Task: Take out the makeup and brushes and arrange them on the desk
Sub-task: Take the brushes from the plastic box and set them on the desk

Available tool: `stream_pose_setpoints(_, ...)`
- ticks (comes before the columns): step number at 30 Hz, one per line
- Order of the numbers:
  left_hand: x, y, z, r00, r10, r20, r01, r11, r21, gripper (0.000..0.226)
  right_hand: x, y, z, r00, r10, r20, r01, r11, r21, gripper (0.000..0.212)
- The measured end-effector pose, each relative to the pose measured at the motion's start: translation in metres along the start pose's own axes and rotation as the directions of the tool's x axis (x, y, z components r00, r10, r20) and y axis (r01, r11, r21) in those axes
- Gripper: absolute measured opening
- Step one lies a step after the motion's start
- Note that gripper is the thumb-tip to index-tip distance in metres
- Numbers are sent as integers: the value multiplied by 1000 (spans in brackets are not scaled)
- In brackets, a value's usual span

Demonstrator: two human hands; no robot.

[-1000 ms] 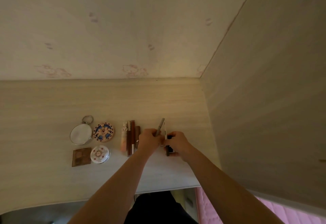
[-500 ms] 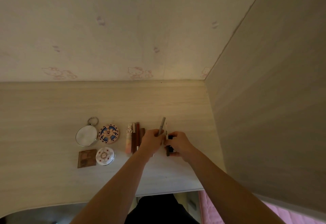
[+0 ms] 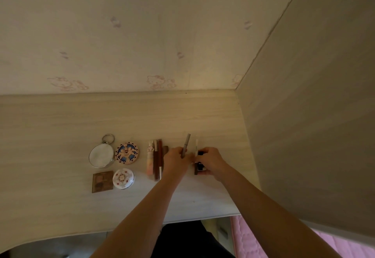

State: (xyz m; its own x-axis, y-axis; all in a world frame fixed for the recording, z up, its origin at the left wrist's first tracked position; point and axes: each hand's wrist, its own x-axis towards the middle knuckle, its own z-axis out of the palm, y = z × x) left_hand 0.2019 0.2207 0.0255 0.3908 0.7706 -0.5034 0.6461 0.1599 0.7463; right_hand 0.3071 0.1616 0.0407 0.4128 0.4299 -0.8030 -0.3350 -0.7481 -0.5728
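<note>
On the desk (image 3: 60, 125), the left hand (image 3: 176, 160) holds a grey pencil (image 3: 187, 142).

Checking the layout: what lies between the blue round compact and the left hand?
A tight row of makeup sticks, lying side by side; the head view shows it.

Left of the left hand (image 3: 176, 159), the round mirror (image 3: 101, 155) has a shiny metal rim and ring around bright glass. The patterned compact (image 3: 126, 153) beside it looks matt. The white compact (image 3: 123, 178) is glossy, like smooth plastic, and the square palette (image 3: 102, 181) is dull brown. The sticks (image 3: 155, 160) just beside that hand look like smooth plastic. It grips a matt grey pen (image 3: 187, 143). The white pen (image 3: 196, 146) pinched by the right hand (image 3: 213, 160) has a slight sheen. The counter (image 3: 60, 125) is pale, matt wood-grain board, as is the side panel (image 3: 304, 115) right of the right hand. Beyond both, the wall (image 3: 142, 24) is printed paper.
</note>
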Motion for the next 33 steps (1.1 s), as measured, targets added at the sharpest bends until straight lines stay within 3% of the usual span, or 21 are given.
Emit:
stream_pose_setpoints(4, 5, -12, -11, 997, -63, -47, 68, 993, 99, 12, -2, -1, 12, 999, 9, 31, -7, 997, -77, 27)
stream_pose_setpoints(11, 5, -7, -11, 999, -46, 20, 47, 999, -19, 9, 0, 2, 15, 1000, -22, -9, 21, 996, -90, 23)
stream_pose_setpoints(18, 2, -13, -13, 1000, 8, -28, -2, 981, 195, 9, -3, -1, 11, 999, -50, -5, 50, 994, -95, 28)
stream_pose_setpoints(24, -1, -15, -12, 996, -18, -83, 38, 969, 246, 21, 1, 2, 12, 999, -40, 1, 40, 997, -72, 33)
stream_pose_setpoints(33, 0, -12, -13, 999, 51, -10, -41, 889, 457, 20, 7, 10, 7, 997, -44, 71, 46, 998, -33, 21)
